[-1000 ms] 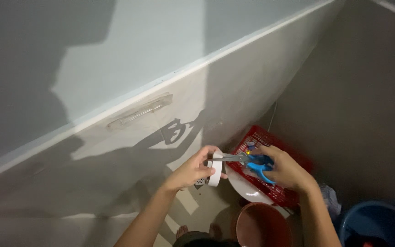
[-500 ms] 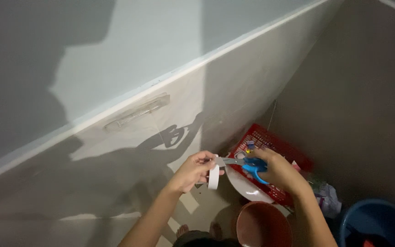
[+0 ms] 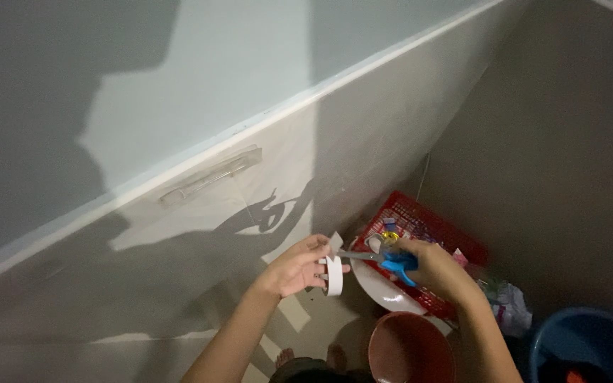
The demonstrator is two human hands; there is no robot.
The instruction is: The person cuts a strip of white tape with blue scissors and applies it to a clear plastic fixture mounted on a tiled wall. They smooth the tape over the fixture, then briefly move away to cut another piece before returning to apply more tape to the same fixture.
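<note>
head view: only one I've got, dim room.
left hand: centre frame, fingers curled on tape roll, loose end pinched up so it stays taut.
right hand: fingers closed through blue scissors, blades pointing left at the tape end.
lower right: red basket, white plate, brown bowl, blue bucket.
upper left: clear wall holder.

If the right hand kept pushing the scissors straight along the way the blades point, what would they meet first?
The right hand aims the blue-handled scissors leftward at the white tape roll in the left hand. The loose tape end at the blade tips likely comes first, then the left fingers; depth is unclear.
</note>
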